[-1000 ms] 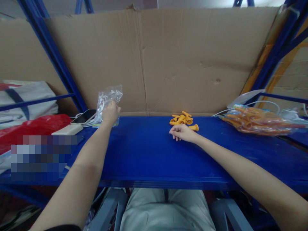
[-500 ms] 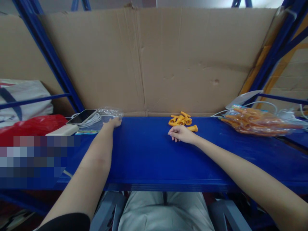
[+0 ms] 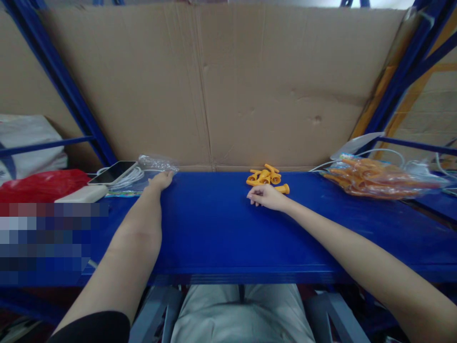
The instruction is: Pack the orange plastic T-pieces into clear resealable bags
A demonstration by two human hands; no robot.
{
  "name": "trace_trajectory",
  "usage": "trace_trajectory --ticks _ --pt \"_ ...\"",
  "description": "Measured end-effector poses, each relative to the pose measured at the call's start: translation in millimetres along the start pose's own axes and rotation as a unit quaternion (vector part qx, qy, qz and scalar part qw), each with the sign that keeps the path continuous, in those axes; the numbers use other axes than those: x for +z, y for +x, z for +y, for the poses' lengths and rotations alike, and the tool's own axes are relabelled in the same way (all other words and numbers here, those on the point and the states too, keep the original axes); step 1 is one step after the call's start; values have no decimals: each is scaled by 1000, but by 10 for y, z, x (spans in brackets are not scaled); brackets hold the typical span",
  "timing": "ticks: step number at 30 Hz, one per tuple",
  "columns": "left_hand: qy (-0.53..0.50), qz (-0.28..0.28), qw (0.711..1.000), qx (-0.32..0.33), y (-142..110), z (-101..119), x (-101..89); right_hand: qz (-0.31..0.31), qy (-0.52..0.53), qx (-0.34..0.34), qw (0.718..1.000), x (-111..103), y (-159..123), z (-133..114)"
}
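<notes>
My left hand (image 3: 161, 181) reaches to the back left of the blue table. Its thumb and forefinger close on the near right edge of a clear plastic bag (image 3: 157, 163), while the little finger sticks out to the side. My right hand (image 3: 266, 196) rests on its side on the tabletop, fingers loosely curled in, nothing visible between them. Just behind it lies a small heap of orange-yellow plastic pieces (image 3: 264, 176) with round cup-like ends. One separate orange piece (image 3: 283, 189) touches or nearly touches the back of that hand, which partly hides it.
A phone (image 3: 116, 172) lies on a coiled white cable (image 3: 130, 180) at left, near a white box-like item (image 3: 82, 194) and a red bag (image 3: 46, 185). At right sits a clear bag of orange pieces (image 3: 378, 178). Cardboard (image 3: 267, 85) and blue posts (image 3: 60, 81) border the table (image 3: 214, 228).
The view has shifted slightly, so everything sits a little further left. My left fingers look drawn closer together at the bag's edge. My right hand stays by the heap.
</notes>
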State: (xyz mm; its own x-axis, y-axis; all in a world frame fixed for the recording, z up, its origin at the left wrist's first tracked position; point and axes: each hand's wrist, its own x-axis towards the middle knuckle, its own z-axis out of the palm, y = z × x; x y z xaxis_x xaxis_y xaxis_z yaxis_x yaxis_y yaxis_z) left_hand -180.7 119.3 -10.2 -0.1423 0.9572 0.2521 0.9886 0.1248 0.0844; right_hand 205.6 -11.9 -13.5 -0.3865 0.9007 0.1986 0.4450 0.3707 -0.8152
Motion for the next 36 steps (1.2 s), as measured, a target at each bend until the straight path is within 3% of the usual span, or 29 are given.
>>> trace_trajectory --ticks 4,12,16,22,25,27,29,33,36 --pt "11 26 999 -42 -93 103 -101 30 -8 -6 999 -73 66 115" --pt "61 50 997 14 -115 299 -222 111 -89 -7 990 -242 155 280" --pt "81 48 994 50 -95 422 -258 109 -114 -30 987 -294 183 339" --pt "85 6 988 126 -45 641 -336 90 0 9 996 -342 168 320" --pt "93 -58 978 179 -59 829 -395 125 83 55 987 -459 107 203" --pt "93 -114 967 208 -114 980 -441 196 131 82 968 -601 63 113" --pt "63 -142 956 248 -213 1132 -495 296 185 97 932 -782 21 43" --pt "-11 -135 931 339 -507 1384 -624 437 308 121 836 -1125 -124 3" --pt "-50 -102 908 404 -738 1514 -715 477 329 161 799 -1263 -368 19"
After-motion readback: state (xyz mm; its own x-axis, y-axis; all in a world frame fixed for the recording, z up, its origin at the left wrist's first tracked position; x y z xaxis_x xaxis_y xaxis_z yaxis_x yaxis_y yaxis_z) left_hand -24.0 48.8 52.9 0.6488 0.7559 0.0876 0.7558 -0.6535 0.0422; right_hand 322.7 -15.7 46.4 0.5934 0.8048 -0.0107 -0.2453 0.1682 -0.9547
